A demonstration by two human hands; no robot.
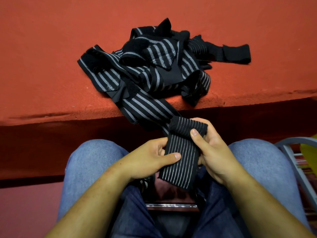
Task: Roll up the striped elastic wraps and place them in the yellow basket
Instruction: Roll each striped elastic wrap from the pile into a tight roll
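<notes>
Left hand (151, 158) pinches flat wrap (180, 162); right hand (212, 152) curls round started roll (188, 127). Wrap possibly snagged in far pile (145, 66): tug unwinds roll.

Wraps (145, 66) on table (42, 48), basket (307, 152) perhaps right.

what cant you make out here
Head view only:
- yellow basket: cut off by the right edge, only a sliver shows.
- pile of wraps: tangled, so the count is unclear.
- right hand: its fingers are mostly behind the held wrap.
</notes>
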